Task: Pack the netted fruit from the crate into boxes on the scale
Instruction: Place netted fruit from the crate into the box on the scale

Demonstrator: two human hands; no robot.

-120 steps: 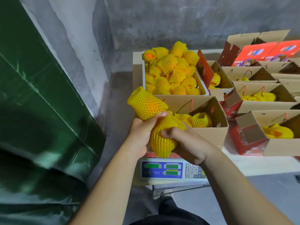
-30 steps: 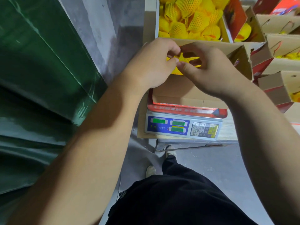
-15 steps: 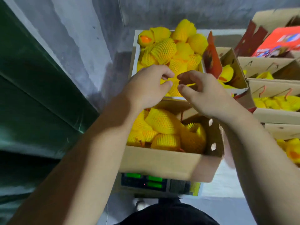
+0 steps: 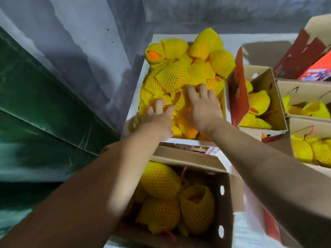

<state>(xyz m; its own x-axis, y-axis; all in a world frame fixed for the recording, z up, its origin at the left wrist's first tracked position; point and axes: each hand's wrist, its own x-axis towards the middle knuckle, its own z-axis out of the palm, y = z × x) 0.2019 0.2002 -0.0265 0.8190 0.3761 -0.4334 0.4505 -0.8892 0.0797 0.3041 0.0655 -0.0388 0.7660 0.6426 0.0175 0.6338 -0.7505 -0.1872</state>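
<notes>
A white crate (image 4: 132, 106) at the back holds a heap of fruit in yellow foam nets (image 4: 179, 76). My left hand (image 4: 157, 119) lies on the near left of the heap with fingers spread and fairly straight. My right hand (image 4: 202, 106) reaches in beside it, fingers extended onto the netted fruit. Neither hand plainly grips a fruit. Below my arms sits an open cardboard box (image 4: 223, 194) with several netted fruit (image 4: 161, 179) inside. The scale under the box is hidden.
Several open cardboard boxes (image 4: 268, 83) with netted fruit stand to the right, some with red flaps (image 4: 238, 90). A grey wall (image 4: 80, 42) and a green sheet (image 4: 35, 113) close off the left side.
Both hands have moved forward from above the box into the crate, and their fingers have spread onto the fruit heap. The view has tilted up, so the scale is out of sight.
</notes>
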